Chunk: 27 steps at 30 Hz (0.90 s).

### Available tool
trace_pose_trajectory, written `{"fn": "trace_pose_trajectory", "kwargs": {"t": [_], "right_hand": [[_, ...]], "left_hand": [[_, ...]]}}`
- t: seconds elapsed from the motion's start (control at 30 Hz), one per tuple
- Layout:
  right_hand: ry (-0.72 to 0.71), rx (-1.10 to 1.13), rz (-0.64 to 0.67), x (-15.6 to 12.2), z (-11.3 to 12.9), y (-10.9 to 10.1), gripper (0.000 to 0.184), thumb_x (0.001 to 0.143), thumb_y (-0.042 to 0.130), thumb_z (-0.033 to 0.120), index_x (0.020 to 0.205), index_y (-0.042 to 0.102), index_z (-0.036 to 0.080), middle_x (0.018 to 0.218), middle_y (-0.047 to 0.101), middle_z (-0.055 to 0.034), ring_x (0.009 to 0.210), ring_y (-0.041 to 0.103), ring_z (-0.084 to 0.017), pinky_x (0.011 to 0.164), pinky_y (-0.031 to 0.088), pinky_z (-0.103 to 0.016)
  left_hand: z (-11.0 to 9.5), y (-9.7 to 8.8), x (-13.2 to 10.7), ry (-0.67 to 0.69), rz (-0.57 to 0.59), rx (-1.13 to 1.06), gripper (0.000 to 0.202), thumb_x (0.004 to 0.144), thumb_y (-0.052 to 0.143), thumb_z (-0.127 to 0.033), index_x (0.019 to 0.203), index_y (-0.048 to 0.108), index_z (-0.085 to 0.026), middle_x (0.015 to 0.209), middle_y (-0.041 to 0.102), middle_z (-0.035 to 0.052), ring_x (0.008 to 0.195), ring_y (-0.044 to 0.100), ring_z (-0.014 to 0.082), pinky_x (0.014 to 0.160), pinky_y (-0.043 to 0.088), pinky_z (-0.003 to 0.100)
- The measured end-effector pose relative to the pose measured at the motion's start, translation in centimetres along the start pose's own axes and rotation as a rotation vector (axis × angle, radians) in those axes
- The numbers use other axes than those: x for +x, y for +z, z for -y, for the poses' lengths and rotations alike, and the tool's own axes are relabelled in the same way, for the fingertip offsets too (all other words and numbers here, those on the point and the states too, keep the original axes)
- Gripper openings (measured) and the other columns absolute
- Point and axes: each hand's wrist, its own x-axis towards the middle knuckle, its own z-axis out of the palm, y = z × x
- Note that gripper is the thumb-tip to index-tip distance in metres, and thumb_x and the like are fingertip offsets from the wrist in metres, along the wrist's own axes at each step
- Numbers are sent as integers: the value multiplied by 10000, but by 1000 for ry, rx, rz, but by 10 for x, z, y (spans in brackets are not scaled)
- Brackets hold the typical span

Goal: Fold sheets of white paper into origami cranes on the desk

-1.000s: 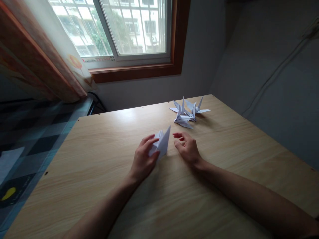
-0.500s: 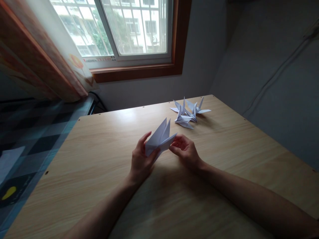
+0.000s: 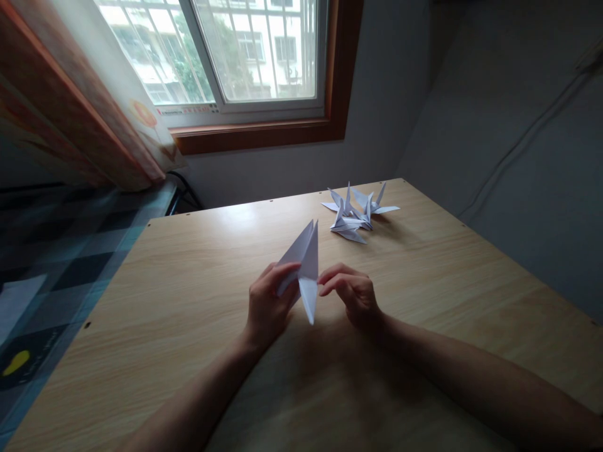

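Note:
A partly folded white paper crane point(image 3: 308, 257) is held above the table, two long points upward and one narrow flap hanging down toward me. My left hand point(image 3: 271, 298) grips its left side, fingers over the front and the thumb low, partly hidden. Just right of the paper is my right hand point(image 3: 353, 292), its index finger and thumb slightly apart and bent toward the paper's edge. The index fingertip is at or very near that edge; I cannot tell if it touches. Farther back lie several finished white paper cranes point(image 3: 348, 225), bunched together.
The light wooden table point(image 3: 188, 276) spreads under both hands. To the left is a surface with a dark checked cloth point(image 3: 80, 270) and a white sheet point(image 3: 21, 301). A window point(image 3: 268, 56) with an orange curtain point(image 3: 70, 94) stands behind; a cable point(image 3: 518, 138) runs along the right wall.
The paper has turned in my left hand, and its narrow flap now points down instead of up to the right. My left fingers came over its front; my right fingers uncurled somewhat.

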Motion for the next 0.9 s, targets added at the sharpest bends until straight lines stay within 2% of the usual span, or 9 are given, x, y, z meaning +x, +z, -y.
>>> {"fn": "trace_pose_trajectory", "kwargs": {"t": [0.13, 0.2, 0.3, 0.37, 0.5, 0.57, 0.63, 0.8, 0.9], "right_hand": [[-47, -144, 110, -1, 0, 4, 208, 891, 611, 307, 729, 695, 208, 813, 689, -55, 783, 643, -181, 741, 527, -331], [-90, -185, 129, -1, 0, 5, 126, 855, 654, 263, 747, 688, 209, 815, 689, -53, 785, 635, -184, 750, 523, -336], [-63, -166, 71, 0, -1, 6, 79, 834, 664, 243, 762, 662, 210, 848, 658, -49, 801, 625, -181, 721, 526, -321], [51, -90, -38, 1, -5, 7, 53, 813, 673, 240, 822, 628, 213, 893, 628, -41, 779, 619, -163, 675, 532, -298], [344, 200, -213, 6, -17, 5, 432, 724, 747, 271, 1082, 507, 244, 1016, 617, -31, 728, 629, -132, 647, 549, -284], [446, 335, -181, 9, -21, 4, 574, 688, 767, 284, 1166, 452, 248, 1000, 639, -30, 715, 644, -139, 640, 552, -289], [521, 408, -136, 10, -23, 4, 659, 683, 760, 293, 1233, 401, 242, 878, 660, -6, 657, 641, -144, 590, 539, -277], [592, 294, -175, 9, -23, 5, 887, 675, 745, 309, 1398, 235, 249, 689, 582, 72, 506, 565, -131, 445, 468, -237], [470, 27, -291, 7, -23, -1, 863, 721, 690, 317, 1439, 212, 278, 825, 574, 22, 597, 583, -154, 517, 512, -301]], "left_hand": [[-2, -3, 1, -61, 35, -70, 247, 866, 559, -268, 1031, 734, -208, 922, 666, 42, 801, 616, 171, 700, 499, 270], [-2, -3, 2, -102, 49, -85, 287, 825, 620, -282, 1085, 719, -208, 1003, 677, 52, 875, 626, 195, 754, 507, 287], [-2, -2, 1, -152, 74, -92, 490, 718, 715, -223, 1204, 662, -202, 1165, 660, 76, 999, 627, 240, 818, 512, 304], [0, 0, 1, -193, 94, -123, 565, 705, 713, -204, 1263, 622, -194, 1212, 647, 90, 1006, 633, 247, 803, 520, 302], [3, 3, -1, -267, 167, -246, 636, 697, 747, -223, 1309, 578, -178, 1198, 654, 106, 897, 655, 219, 719, 530, 276], [4, 3, -2, -283, 210, -325, 668, 684, 775, -235, 1314, 560, -182, 1161, 664, 103, 829, 653, 191, 680, 526, 259], [3, 4, -2, -303, 250, -382, 709, 673, 798, -245, 1325, 525, -188, 1111, 673, 98, 784, 647, 170, 653, 521, 243], [3, 1, 5, -422, 254, -388, 828, 646, 825, -303, 1355, 413, -187, 982, 688, 72, 699, 651, 154, 561, 489, 209], [3, -2, 10, -483, 266, -335, 807, 640, 824, -325, 1329, 432, -173, 817, 685, 28, 625, 627, 140, 514, 444, 192]]}}
